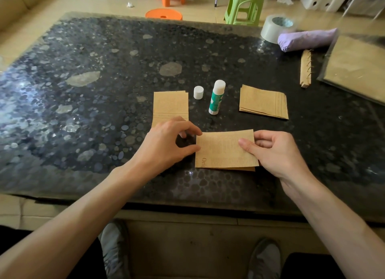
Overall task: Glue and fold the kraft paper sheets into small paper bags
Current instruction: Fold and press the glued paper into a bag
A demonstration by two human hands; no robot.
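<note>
We pinch the folded kraft sheet (pixel 223 151) on the bench (pixel 83 112) in front of the glue stick (pixel 216 97): left hand (pixel 168 141) at its left edge, right hand (pixel 275 151) at right. Clear sleeve (pixel 328 64) right of the glue stick holds kraft paper (pixel 358 68).

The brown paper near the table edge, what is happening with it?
A person holds a folded kraft sheet with both hands on the dark table: the left hand pinches its left edge, the right hand grips its right side. Behind it the glue stick stands uncapped, its cap beside it, between a left pile and a right pile of kraft paper.
</note>
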